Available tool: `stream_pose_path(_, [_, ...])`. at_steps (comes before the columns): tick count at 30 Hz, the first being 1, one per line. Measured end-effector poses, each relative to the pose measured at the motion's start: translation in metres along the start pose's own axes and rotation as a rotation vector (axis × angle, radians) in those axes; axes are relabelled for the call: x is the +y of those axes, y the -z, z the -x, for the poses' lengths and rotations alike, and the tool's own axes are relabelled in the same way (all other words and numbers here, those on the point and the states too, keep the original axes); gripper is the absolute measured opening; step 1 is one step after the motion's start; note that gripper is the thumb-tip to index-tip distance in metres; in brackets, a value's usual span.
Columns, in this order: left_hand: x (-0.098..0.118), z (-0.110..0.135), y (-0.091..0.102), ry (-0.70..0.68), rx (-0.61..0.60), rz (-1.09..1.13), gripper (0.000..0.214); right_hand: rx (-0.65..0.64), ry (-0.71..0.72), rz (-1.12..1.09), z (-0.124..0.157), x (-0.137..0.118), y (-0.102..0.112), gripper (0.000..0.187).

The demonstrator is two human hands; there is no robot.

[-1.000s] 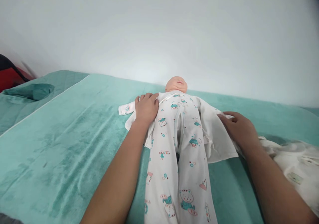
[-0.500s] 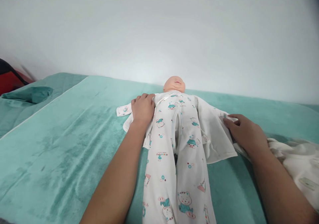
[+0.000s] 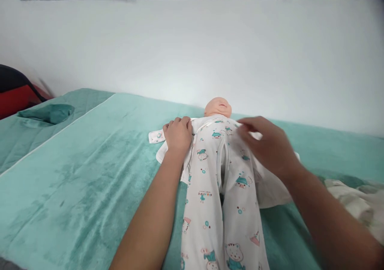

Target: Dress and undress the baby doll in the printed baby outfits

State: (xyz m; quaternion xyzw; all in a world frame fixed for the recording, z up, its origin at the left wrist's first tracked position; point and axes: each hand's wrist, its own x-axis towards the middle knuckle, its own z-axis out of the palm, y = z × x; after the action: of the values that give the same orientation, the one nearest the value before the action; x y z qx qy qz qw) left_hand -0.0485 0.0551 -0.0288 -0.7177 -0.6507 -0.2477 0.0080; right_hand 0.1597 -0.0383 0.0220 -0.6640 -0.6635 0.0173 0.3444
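A baby doll [image 3: 219, 107] lies on its back, its lower face and chin visible. White printed baby pants [image 3: 207, 206] lie over its body, with an open slit at the crotch. Beneath them is a white baby shirt [image 3: 276, 194], its left sleeve [image 3: 156, 137] stretched outward with a printed cuff. My left hand [image 3: 179, 134] is closed over this sleeve near the doll's shoulder, fingers curled down onto the cloth. Over the right edge of the pants' top hovers my right hand [image 3: 267, 144], thumb and fingers slightly apart. Its fingertips are blurred; contact with the cloth is unclear.
A green plush cover [image 3: 90, 174] spreads beneath everything, meeting a white wall [image 3: 168, 50] behind the doll. Crumpled pale cloth [image 3: 354, 202] lies at the right. A green quilted piece [image 3: 87, 98] and a red and black object [image 3: 18, 98] are at the far left.
My right hand has let go of the shirt's right side and moved left to the top of the pants. My left hand stays on the sleeve. The view has shifted slightly.
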Motion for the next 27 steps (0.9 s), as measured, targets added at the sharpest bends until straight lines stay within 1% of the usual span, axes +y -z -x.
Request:
stream_pose_path(1, [0.0,-0.001,0.0,-0.002,-0.002,0.002,0.034,-0.065,0.096,0.002,-0.014,-0.017,-0.012,0.032])
stream_pose_path(3, [-0.002,-0.002,0.0,0.004,-0.012,0.005,0.032,-0.303,0.277,0.065,-0.042,-0.044,-0.036,0.034])
stream_pose_path(5, [-0.003,-0.003,0.0,0.023,-0.019,0.006,0.031,-0.513,0.355,0.202,-0.066,-0.059,-0.058,0.028])
stream_pose_path(6, [-0.003,-0.004,0.0,0.03,-0.02,0.005,0.031,-0.582,0.386,0.259,-0.075,-0.063,-0.066,0.026])
stream_pose_path(7, [-0.004,-0.004,0.0,0.033,-0.02,0.002,0.03,-0.624,0.405,0.304,-0.083,-0.065,-0.073,0.024])
stream_pose_path(9, [-0.006,-0.005,-0.001,0.022,-0.022,-0.008,0.029,-0.659,0.429,0.344,-0.095,-0.065,-0.083,0.02])
stream_pose_path(11, [-0.007,-0.005,-0.001,0.011,-0.029,-0.019,0.03,-0.697,0.417,0.343,-0.102,-0.064,-0.088,0.018])
stream_pose_path(15, [-0.009,-0.006,-0.003,0.029,-0.045,-0.038,0.031,-0.845,0.324,0.309,-0.111,-0.065,-0.094,0.017])
stream_pose_path(17, [-0.009,-0.006,-0.003,0.036,-0.044,-0.042,0.031,-0.88,0.287,0.312,-0.113,-0.066,-0.095,0.02])
stream_pose_path(23, [-0.005,-0.005,0.003,0.064,-0.03,-0.025,0.028,-0.857,0.257,0.303,-0.109,-0.066,-0.086,0.032])
stream_pose_path(27, [-0.003,-0.004,0.006,0.087,-0.027,0.001,0.027,-0.817,0.248,0.291,-0.105,-0.058,-0.08,0.038])
